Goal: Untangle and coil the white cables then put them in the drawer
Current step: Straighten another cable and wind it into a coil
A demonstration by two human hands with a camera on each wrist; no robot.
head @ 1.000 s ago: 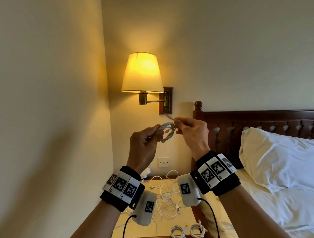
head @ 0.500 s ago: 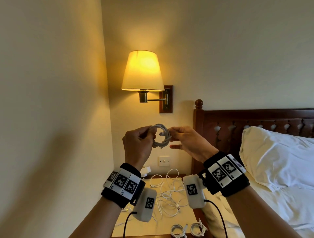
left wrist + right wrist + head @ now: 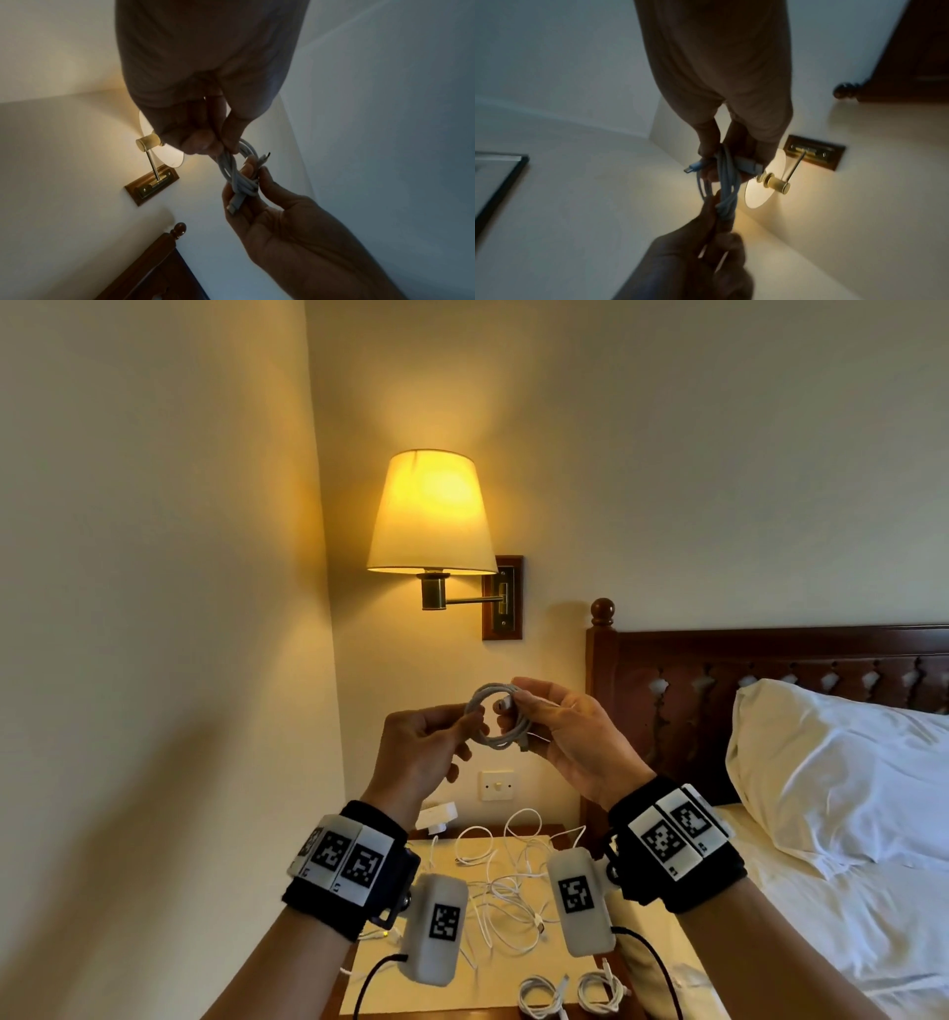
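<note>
Coiled white cable [image 3: 497,715], centre of frame: left hand [image 3: 421,752] pinches its left edge, right hand [image 3: 570,737] grips its right edge, now lower and turned flat to the camera, wrap finished. 2 coils [image 3: 570,994] and 1 tangle [image 3: 506,886] remain on the nightstand [image 3: 369,983] at lower centre; drawer unseen.

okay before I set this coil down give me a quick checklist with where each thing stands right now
1. Coil gripped by both hands: ok, left hand and right hand pinch opposite sides.
2. Loops gathered: ok.
3. Plug ends tucked in: not ok, both stick out.
4. Free spot on nightstand: ok, beside two finished coils.
5. Cables left to untangle: not ok, tangle remains.
6. Drawer open: cannot tell, out of view.
</note>
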